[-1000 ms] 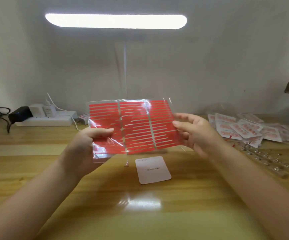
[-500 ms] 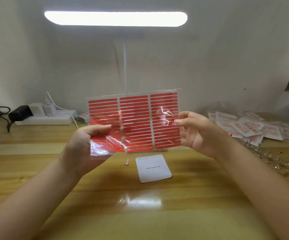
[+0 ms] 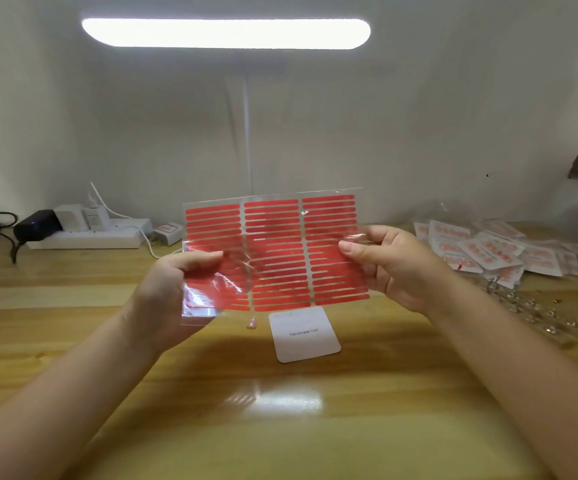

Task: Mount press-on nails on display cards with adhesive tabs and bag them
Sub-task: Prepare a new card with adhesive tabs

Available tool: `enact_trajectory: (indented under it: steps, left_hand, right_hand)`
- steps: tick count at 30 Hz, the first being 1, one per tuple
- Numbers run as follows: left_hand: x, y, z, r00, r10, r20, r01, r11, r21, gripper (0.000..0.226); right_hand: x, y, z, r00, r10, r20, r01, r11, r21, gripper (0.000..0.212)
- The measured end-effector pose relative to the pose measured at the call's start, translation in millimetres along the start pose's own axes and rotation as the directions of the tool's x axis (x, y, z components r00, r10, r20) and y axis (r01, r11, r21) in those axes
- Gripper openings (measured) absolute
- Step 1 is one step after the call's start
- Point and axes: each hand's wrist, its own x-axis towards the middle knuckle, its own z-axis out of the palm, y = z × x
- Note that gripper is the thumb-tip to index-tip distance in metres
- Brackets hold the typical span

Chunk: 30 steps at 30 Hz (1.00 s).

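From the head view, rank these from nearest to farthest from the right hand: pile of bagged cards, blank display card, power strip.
1. Pile of bagged cards: just right of the right hand.
2. Blank display card: on the table, below and left.
3. Power strip: far left, by the wall.

Red adhesive tab sheet (image 3: 275,252) in clear film, held upright above the white display card (image 3: 304,334); single nail (image 3: 252,323) beside it.

Open desk (image 3: 280,427) lies in front; a card (image 3: 306,336) and nail (image 3: 252,323) sit mid-desk, bagged sets (image 3: 488,252) crowd the right, a power strip (image 3: 90,233) the far left.
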Motion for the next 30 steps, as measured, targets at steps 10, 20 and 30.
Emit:
enact_trajectory:
  steps: [10, 20, 30]
  left_hand:
    - [6.0, 1.4, -6.7, 0.999, -0.036, 0.033, 0.031, 0.992, 0.123, 0.044]
    - [8.0, 27.5, -19.4, 0.879, 0.453, -0.150, -0.118, 0.511, 0.851, 0.043]
    - [-28.2, 27.3, 29.3, 0.891, 0.210, 0.403, -0.454, 0.393, 0.799, 0.038]
  right_hand:
    - [-7.0, -1.5, 8.6, 0.998, -0.044, -0.038, 0.042, 0.997, -0.071, 0.047]
    - [-20.6, -12.0, 30.2, 0.981, 0.050, 0.186, -0.012, 0.980, -0.200, 0.028]
    - [-40.5, -6.7, 77.7, 0.944, -0.060, 0.325, 0.255, 0.758, -0.600, 0.025]
